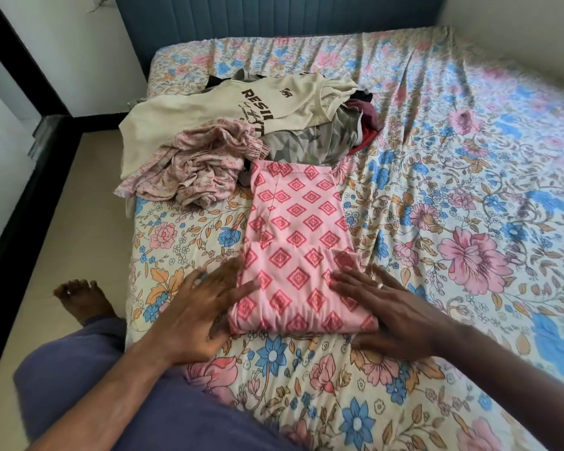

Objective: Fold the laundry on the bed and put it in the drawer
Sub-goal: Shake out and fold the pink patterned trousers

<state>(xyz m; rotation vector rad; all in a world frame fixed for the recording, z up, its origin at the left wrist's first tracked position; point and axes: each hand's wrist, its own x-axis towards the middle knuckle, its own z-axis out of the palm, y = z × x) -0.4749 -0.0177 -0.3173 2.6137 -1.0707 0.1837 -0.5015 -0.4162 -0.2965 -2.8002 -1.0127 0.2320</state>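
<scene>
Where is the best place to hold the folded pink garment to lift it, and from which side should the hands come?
Probably the near end of the pink garment, where the folded layers stack thickest. Slide the left hand and right hand under its two long edges from the sides, where they already lie; that likely keeps the long, flat fold together.

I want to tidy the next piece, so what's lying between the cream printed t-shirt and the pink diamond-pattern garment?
In the head view, a crumpled pink floral garment and a grey patterned one lie between them.

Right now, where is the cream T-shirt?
Head view: the cream T-shirt lies on top of the unfolded pile at the bed's far left, behind the pink garment.
</scene>
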